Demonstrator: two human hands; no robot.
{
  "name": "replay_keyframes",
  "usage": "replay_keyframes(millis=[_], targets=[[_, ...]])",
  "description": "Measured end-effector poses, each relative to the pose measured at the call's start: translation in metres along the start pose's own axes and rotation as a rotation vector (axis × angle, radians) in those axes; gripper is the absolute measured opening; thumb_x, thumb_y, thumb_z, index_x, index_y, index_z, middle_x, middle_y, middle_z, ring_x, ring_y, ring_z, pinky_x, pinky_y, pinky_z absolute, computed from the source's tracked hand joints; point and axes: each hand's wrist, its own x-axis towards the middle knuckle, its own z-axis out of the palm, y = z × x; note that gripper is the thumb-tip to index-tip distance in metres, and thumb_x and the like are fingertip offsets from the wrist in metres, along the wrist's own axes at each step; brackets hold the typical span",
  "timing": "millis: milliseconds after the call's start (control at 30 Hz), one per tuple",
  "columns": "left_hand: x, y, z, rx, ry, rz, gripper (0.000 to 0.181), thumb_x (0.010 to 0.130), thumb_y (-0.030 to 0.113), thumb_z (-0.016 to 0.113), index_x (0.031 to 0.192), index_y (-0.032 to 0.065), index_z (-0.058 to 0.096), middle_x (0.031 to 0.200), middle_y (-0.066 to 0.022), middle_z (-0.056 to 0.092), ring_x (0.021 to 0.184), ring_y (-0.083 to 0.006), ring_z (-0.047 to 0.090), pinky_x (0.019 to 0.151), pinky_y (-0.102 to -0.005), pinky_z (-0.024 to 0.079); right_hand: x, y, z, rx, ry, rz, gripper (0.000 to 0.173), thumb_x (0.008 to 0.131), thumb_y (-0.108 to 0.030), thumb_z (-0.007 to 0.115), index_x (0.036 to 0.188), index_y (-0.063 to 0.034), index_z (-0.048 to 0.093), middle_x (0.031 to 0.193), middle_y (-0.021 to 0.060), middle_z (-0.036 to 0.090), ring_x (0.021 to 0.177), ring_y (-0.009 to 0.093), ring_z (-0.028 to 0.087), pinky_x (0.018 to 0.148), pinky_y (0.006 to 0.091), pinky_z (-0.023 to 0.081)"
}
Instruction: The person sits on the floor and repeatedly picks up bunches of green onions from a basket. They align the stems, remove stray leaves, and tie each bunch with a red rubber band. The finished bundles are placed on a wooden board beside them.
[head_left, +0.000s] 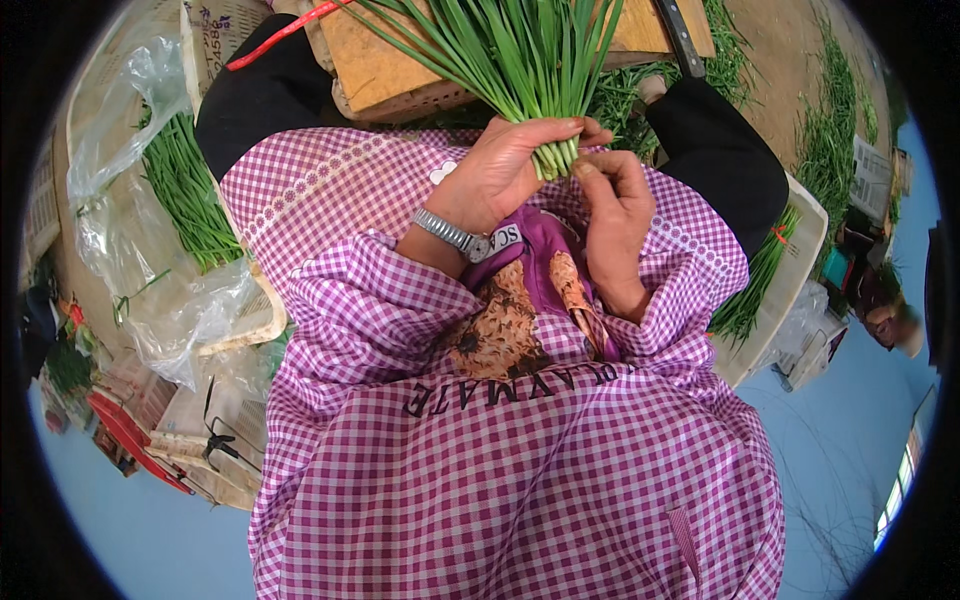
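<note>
A fanned bunch of green garlic chives (517, 60) is in my left hand (510, 161), with its pale stem ends towards me. The left fingers and thumb wrap around the bunch just above those ends. My right hand (616, 217) is at the right side of the pale ends, thumb and forefinger pinched against the outer stems. Whatever lies between those fingertips is too small to make out. Beyond the hands, the leaves spread over a wooden board (390, 67), which rests on a plastic crate (412, 109). My lap is under both hands, covered by a checked apron (315, 180).
A black-handled knife (681, 37) lies at the board's right edge. A red strip (285, 34) extends off its left side. At left, a crate (255, 296) lined with clear plastic (112, 217) holds more chives (187, 187). Tied chives (757, 277) fill a right-hand crate (806, 202). Loose greens (825, 112) cover the floor.
</note>
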Motion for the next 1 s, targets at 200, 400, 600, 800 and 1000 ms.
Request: replay_keyframes(millis=[200, 400, 600, 800, 1000], targets=[[-0.001, 0.002, 0.001, -0.030, 0.013, -0.010, 0.018, 0.086, 0.002, 0.056, 0.101, -0.0075, 0.057, 0.096, -0.0157, 0.062, 0.100, -0.0307, 0.060, 0.083, -0.0340, 0.053, -0.004, -0.012, -0.018, 0.195, 0.123, 0.124, 0.006, 0.087, -0.007, 0.056, 0.084, -0.0017, 0.055, 0.070, -0.0011, 0.051, 0.057, 0.004, 0.040, 0.051, 0.0183, 0.033], [-0.002, 0.002, 0.001, -0.021, 0.034, -0.017, 0.018, 0.086, 0.002, 0.057, 0.102, -0.0075, 0.057, 0.094, -0.0148, 0.062, 0.098, -0.0296, 0.061, 0.080, -0.0321, 0.054, -0.011, -0.013, -0.045, 0.065, 0.067, 0.191, 0.008, 0.088, -0.009, 0.055, 0.088, -0.0010, 0.056, 0.069, -0.0017, 0.050, 0.060, 0.005, 0.043, 0.054, 0.0191, 0.036], [-0.005, 0.005, 0.002, -0.013, 0.062, -0.045, 0.023, 0.085, 0.001, 0.057, 0.107, -0.0056, 0.054, 0.095, -0.0135, 0.062, 0.087, -0.0226, 0.062, 0.076, -0.0300, 0.053, 0.004, -0.022, -0.025, -0.123, 0.000, -0.132, 0.009, 0.080, 0.002, 0.058, 0.089, -0.0011, 0.056, 0.079, 0.0010, 0.055, 0.069, 0.007, 0.050, 0.065, 0.0206, 0.042], [-0.006, 0.001, -0.004, -0.041, 0.000, 0.014, 0.026, 0.086, -0.002, 0.054, 0.112, -0.0055, 0.051, 0.104, -0.0115, 0.059, 0.094, -0.0201, 0.060, 0.080, -0.0303, 0.052, 0.024, -0.034, 0.001, 0.007, -0.072, -0.167, 0.008, 0.080, 0.000, 0.060, 0.087, -0.0008, 0.057, 0.076, 0.0041, 0.056, 0.066, 0.009, 0.053, 0.059, 0.0233, 0.043], [-0.011, 0.002, -0.003, 0.054, -0.049, 0.043, 0.039, 0.090, 0.002, 0.049, 0.127, 0.0005, 0.037, 0.125, -0.0109, 0.047, 0.112, -0.0198, 0.050, 0.092, -0.0307, 0.046, 0.056, -0.054, 0.024, -0.478, -0.157, -0.598, 0.019, 0.072, -0.002, 0.062, 0.091, -0.0039, 0.059, 0.081, 0.0108, 0.054, 0.074, 0.025, 0.056, 0.065, 0.0333, 0.044]])
